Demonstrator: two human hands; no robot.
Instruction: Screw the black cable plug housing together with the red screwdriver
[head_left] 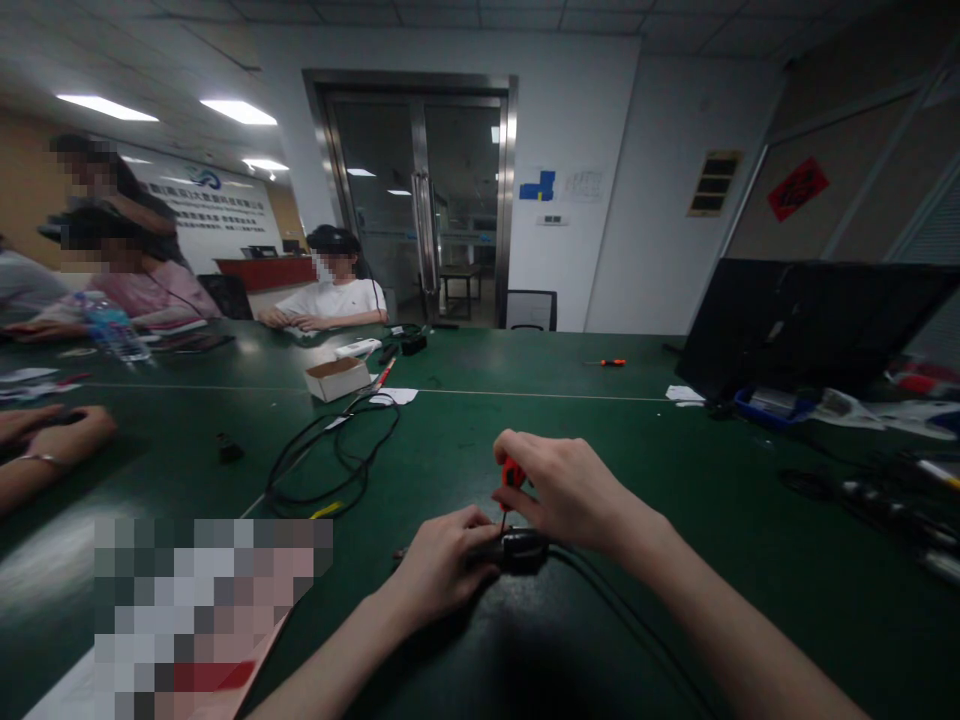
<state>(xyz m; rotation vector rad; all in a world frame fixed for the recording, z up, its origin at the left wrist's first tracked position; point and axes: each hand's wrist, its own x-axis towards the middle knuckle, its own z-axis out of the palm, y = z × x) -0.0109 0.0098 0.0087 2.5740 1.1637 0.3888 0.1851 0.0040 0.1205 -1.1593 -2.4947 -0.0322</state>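
A black device [525, 551] with a cable running off to the lower right lies on the green table [480, 440] in front of me. My left hand [448, 560] is closed around its left part, fingers pressed against it. Above it, my right hand [559, 488] grips the red and black handle of a screwdriver [512, 474]. The screwdriver stands nearly upright, its thin shaft reaching down to the device beside my left fingertips. Whether the tip sits in a screw is too small to tell.
Left of my hands lies a coiled black cable [274, 480], with an open white box [337, 380] behind it. Another screwdriver [613, 363] lies farther back. Black monitors [795, 320] and cables stand right. A person's hands [71, 440] are at the left edge.
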